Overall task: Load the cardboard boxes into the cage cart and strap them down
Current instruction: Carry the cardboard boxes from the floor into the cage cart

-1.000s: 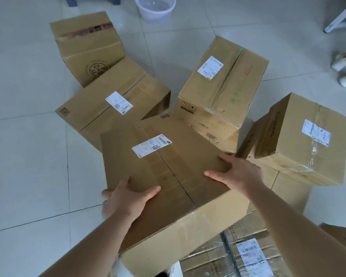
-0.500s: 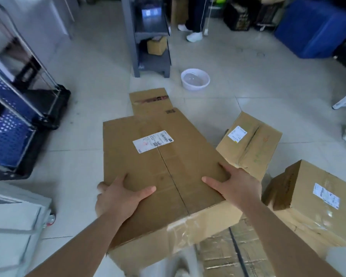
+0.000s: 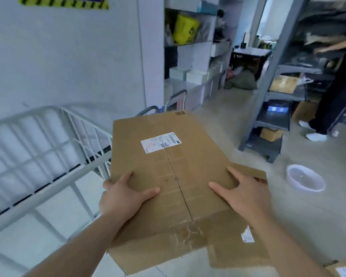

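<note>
Cardboard box (image 3: pixel 168 168) held clear of the floor, just right of cage cart (image 3: pixel 48 140), left hand (image 3: pixel 126 194) gripping its left edge, right hand (image 3: pixel 246 194) its right edge, thumbs flat on top.

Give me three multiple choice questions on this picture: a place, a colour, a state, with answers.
1. Where is the grey metal cage cart relative to the brown cardboard box? A) left of it B) right of it C) above it
2. What colour is the round plastic basin? A) white B) red C) black
3. How is the box held? A) lying untouched on the floor B) gripped by the left hand and the right hand C) by one hand only
Answers: 1 A, its rails show at the picture's left; 2 A, it looks white; 3 B, both hands clasp its sides, thumbs on top.
</note>
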`<action>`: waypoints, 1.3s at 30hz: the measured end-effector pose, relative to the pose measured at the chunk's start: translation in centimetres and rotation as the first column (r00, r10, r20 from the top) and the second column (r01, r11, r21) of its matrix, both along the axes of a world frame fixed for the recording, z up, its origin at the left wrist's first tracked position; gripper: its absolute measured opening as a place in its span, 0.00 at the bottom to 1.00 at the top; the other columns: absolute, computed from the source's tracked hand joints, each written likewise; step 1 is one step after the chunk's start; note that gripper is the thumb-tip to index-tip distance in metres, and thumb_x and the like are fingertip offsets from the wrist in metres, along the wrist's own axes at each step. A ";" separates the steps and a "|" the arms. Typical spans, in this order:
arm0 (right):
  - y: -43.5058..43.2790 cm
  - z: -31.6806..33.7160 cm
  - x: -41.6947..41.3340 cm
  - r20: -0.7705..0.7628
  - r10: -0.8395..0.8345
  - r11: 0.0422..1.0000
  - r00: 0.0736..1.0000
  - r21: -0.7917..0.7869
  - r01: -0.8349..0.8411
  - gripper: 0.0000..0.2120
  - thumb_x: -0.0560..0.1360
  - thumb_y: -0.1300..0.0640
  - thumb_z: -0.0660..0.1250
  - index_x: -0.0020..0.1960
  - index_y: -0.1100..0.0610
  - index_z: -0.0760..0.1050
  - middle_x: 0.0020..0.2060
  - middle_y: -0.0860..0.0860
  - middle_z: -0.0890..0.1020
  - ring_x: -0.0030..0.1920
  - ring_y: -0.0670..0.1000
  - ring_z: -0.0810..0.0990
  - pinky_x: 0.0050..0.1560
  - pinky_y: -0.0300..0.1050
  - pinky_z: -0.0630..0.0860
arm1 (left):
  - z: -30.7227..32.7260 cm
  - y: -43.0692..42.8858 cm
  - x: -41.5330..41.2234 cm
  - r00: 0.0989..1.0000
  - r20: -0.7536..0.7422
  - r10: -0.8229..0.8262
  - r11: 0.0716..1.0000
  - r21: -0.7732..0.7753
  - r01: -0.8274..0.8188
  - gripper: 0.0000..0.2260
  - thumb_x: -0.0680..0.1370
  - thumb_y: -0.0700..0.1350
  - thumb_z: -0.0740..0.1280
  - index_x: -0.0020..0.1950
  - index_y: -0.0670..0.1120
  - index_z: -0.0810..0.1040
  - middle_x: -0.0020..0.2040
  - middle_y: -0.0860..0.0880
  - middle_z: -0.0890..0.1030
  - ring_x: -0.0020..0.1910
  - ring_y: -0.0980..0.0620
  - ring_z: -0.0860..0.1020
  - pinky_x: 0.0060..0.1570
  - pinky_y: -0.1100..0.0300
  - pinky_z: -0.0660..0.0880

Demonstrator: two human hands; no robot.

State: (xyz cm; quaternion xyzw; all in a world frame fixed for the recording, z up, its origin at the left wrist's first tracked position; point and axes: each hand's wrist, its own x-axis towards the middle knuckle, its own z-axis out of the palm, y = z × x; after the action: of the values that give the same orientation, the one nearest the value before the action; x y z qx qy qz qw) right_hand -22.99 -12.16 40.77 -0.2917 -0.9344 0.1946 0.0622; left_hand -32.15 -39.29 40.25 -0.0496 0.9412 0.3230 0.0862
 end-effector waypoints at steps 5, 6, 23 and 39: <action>-8.7 4.5 -6.5 -0.064 0.208 0.977 0.976 0.051 -0.205 0.41 0.60 0.19 0.55 0.70 0.35 0.61 0.59 0.46 0.76 0.55 0.51 0.77 0.51 0.45 0.74 | 4.4 -10.0 -0.6 0.975 -0.071 0.209 0.978 0.036 -0.206 0.47 0.54 0.76 0.69 0.71 0.63 0.64 0.66 0.47 0.64 0.58 0.46 0.75 0.55 0.53 0.73; -10.8 5.3 -7.8 -0.077 0.252 0.967 0.965 0.055 -0.248 0.41 0.61 0.20 0.56 0.70 0.36 0.61 0.58 0.46 0.77 0.55 0.51 0.77 0.52 0.46 0.74 | 5.1 -12.1 -0.6 0.966 -0.076 0.249 0.968 0.045 -0.246 0.47 0.54 0.76 0.70 0.70 0.63 0.64 0.65 0.47 0.64 0.57 0.46 0.76 0.55 0.53 0.73; -50.0 9.5 -23.2 -0.055 0.722 0.692 0.690 0.022 -0.722 0.43 0.60 0.19 0.55 0.70 0.39 0.64 0.63 0.44 0.76 0.61 0.52 0.75 0.59 0.51 0.72 | 10.5 -48.1 -0.7 0.719 -0.042 0.693 0.720 0.065 -0.691 0.43 0.57 0.71 0.73 0.70 0.60 0.67 0.66 0.47 0.66 0.57 0.47 0.76 0.59 0.54 0.70; -73.5 2.3 -36.6 0.105 0.871 0.489 0.479 -0.108 -0.866 0.38 0.64 0.25 0.61 0.69 0.41 0.67 0.65 0.45 0.74 0.65 0.53 0.73 0.62 0.50 0.68 | 1.1 -69.7 -8.5 0.536 0.190 0.823 0.517 0.140 -0.844 0.51 0.42 0.70 0.74 0.65 0.58 0.73 0.67 0.46 0.70 0.61 0.46 0.73 0.64 0.50 0.71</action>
State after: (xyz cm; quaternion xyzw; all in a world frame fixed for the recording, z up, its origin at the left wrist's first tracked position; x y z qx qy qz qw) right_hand -59.63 -85.63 43.02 0.2057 -0.9513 0.1965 -0.1186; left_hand -40.63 -109.02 41.38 -0.5009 0.7555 0.4215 -0.0277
